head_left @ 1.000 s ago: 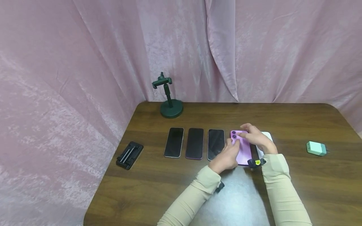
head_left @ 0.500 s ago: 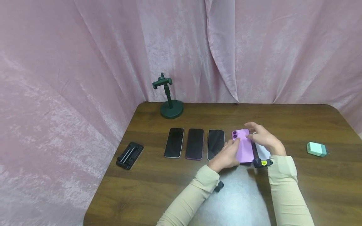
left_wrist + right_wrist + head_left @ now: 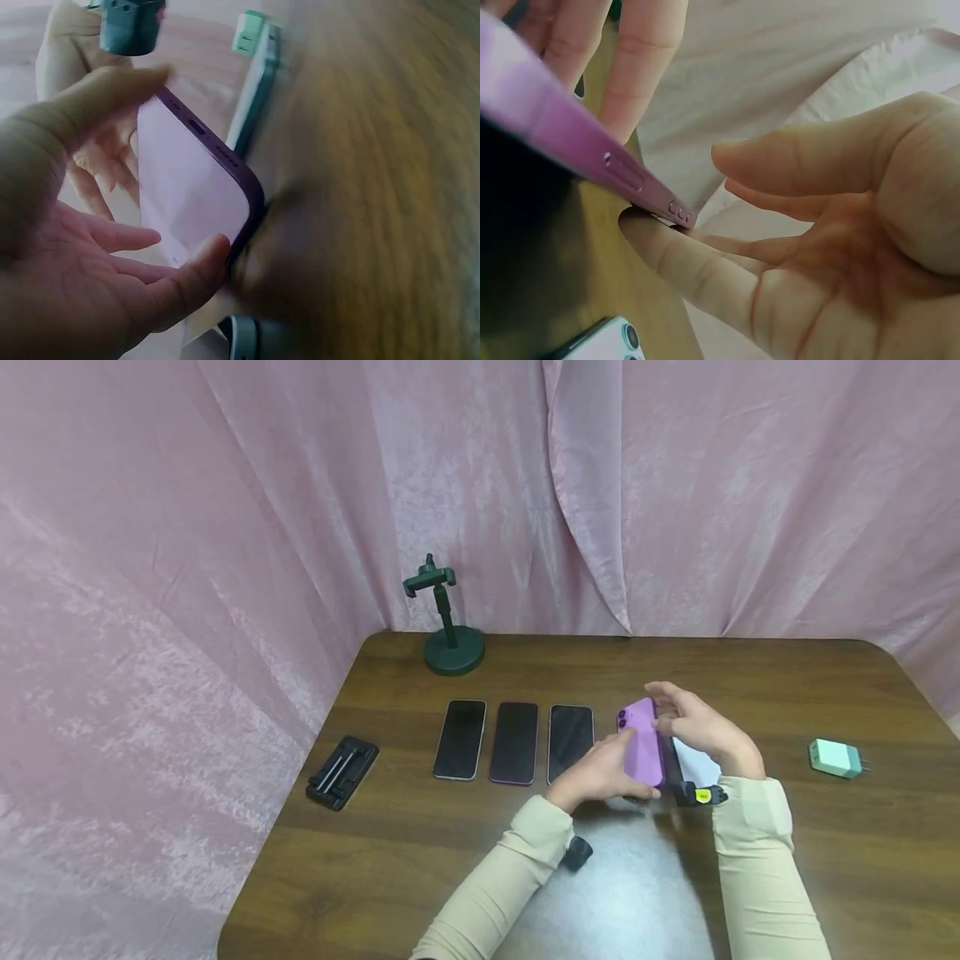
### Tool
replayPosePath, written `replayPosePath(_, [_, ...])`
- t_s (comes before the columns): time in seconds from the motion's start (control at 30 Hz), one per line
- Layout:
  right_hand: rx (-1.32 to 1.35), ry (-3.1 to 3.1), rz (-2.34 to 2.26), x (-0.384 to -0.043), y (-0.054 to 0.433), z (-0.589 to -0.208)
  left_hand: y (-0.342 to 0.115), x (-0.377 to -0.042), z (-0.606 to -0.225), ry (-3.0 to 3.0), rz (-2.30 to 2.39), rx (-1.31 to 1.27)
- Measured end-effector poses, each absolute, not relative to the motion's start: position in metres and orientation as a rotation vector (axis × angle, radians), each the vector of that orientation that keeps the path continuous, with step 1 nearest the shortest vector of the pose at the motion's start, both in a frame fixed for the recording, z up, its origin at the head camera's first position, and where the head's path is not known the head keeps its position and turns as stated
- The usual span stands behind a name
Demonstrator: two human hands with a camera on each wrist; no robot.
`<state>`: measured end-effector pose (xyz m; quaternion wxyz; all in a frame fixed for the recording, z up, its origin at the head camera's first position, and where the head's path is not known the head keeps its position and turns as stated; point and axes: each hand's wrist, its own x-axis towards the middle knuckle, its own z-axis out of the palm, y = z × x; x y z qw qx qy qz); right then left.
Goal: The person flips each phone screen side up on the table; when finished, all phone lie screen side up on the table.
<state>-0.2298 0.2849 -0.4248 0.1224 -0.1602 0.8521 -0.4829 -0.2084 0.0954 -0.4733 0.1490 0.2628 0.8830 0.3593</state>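
A purple smartphone (image 3: 642, 752), camera side showing in the head view, tilts up off the table. My left hand (image 3: 596, 772) holds it near the end with the charging port, thumb at one long edge and fingertips at the other. My right hand (image 3: 701, 727) is at the far end on its other side. In the right wrist view, straight fingers of the right hand (image 3: 817, 247) touch under the phone's corner, while the thumb stands apart. A white phone (image 3: 696, 764) lies partly hidden behind the right wrist.
Left of the hands, three phones lie screen up in a row: a right one (image 3: 571, 739), a middle one (image 3: 513, 743) and a left one (image 3: 460, 739). Beyond are a green phone stand (image 3: 453, 652) and a black folded holder (image 3: 342, 772). A mint charger (image 3: 834, 758) lies right.
The purple phone has shifted slightly right, then lifted and tilted. My left thumb has moved to its near right corner. My right hand has drawn off its back toward the right edge.
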Motion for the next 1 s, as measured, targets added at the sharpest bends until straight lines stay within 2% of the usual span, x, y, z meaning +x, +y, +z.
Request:
replayPosePath(0.2, [-0.497, 2.433, -1.472, -0.229, 0.28, -0.423, 0.088, -0.211, -0.47, 2.413, 1.191, 0.627])
replayPosePath(1.0, [-0.468, 2.192, -1.683, -0.239, 0.269, -0.445, 0.077, -0.216, -0.463, 2.24, 1.359, 0.604])
